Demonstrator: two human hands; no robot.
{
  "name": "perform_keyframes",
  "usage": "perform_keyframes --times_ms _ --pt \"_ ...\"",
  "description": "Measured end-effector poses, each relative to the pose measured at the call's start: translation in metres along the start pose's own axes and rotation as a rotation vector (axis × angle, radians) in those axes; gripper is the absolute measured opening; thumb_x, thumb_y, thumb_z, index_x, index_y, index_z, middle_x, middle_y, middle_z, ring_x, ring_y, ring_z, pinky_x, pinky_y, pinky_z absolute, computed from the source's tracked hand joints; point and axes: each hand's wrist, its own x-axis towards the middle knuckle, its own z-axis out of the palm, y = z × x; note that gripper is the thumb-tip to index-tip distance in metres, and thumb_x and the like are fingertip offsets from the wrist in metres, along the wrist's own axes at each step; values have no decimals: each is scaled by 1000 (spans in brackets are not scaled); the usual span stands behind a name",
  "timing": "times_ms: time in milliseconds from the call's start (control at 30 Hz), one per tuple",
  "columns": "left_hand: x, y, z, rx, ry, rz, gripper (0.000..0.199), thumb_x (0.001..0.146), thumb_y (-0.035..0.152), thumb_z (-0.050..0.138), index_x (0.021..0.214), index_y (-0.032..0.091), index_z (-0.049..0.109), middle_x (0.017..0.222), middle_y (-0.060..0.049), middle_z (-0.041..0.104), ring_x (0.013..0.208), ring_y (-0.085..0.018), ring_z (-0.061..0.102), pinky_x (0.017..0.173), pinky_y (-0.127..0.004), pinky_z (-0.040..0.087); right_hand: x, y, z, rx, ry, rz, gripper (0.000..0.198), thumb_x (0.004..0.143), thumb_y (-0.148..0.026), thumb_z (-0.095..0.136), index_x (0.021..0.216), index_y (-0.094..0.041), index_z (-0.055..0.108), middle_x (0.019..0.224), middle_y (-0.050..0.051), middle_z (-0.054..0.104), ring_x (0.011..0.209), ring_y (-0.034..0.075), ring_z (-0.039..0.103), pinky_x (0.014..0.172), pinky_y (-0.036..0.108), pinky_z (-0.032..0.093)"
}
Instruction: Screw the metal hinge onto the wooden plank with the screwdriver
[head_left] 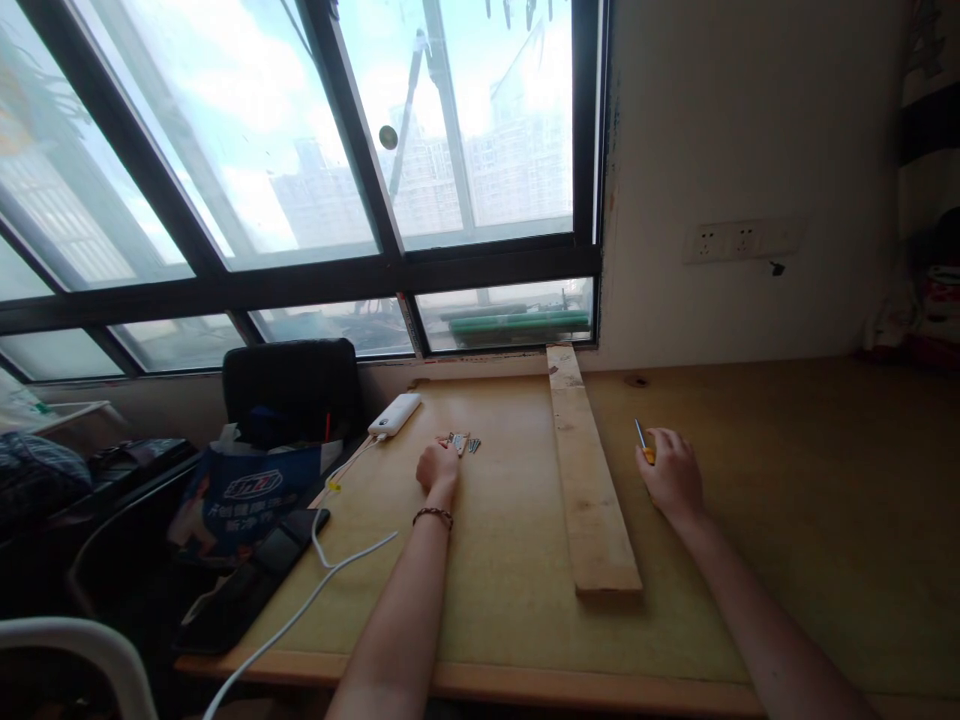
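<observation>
My left hand (437,467), with a braided bracelet at the wrist, is closed with its fingertips at the edge of a small metal piece that looks like a hinge (459,441). Several screws (474,446) lie on the table just right of it. My right hand (673,475) is wrapped round the yellow handle of a screwdriver (648,455), whose thin shaft points up and away from me. Between my hands a long wooden board (592,480) lies flat, its far end by the window.
A white power bank (395,414) with white cables (322,570) rests at the left of the wooden table (495,610). Beyond the left edge stand a black chair (292,385) and a blue bag (247,495). Wall sockets (724,241) are at the back right.
</observation>
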Motion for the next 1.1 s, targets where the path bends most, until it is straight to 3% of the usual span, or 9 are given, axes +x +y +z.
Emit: perform_keyframes --times_ms 233,433,833,1100 --pt "1 -2 -3 25 7 -13 29 73 33 47 90 20 66 90 -16 65 84 -31 60 64 -36 43 -1 0 0 -6 -24 16 29 77 -26 47 102 -12 53 97 14 55 91 26 48 78 37 38" --pt "1 -3 -1 23 34 64 28 71 29 48 92 25 67 88 -14 66 81 -30 60 63 -35 42 -1 -2 -1 -18 -50 21 29 77 -26 47 102 -12 54 97 14 55 91 26 49 78 36 39" --pt "1 -3 -2 33 18 47 29 70 42 51 86 23 68 89 -13 66 82 -30 60 63 -35 43 -1 0 0 -20 -53 15 29 76 -26 47 101 -13 54 96 13 56 89 25 50 77 36 39" --pt "11 -11 -2 5 16 -44 33 68 43 53 86 20 67 90 -16 65 84 -31 59 64 -36 44 -1 0 1 -35 -68 30 28 76 -25 48 101 -13 54 95 13 57 88 25 50 76 35 40"
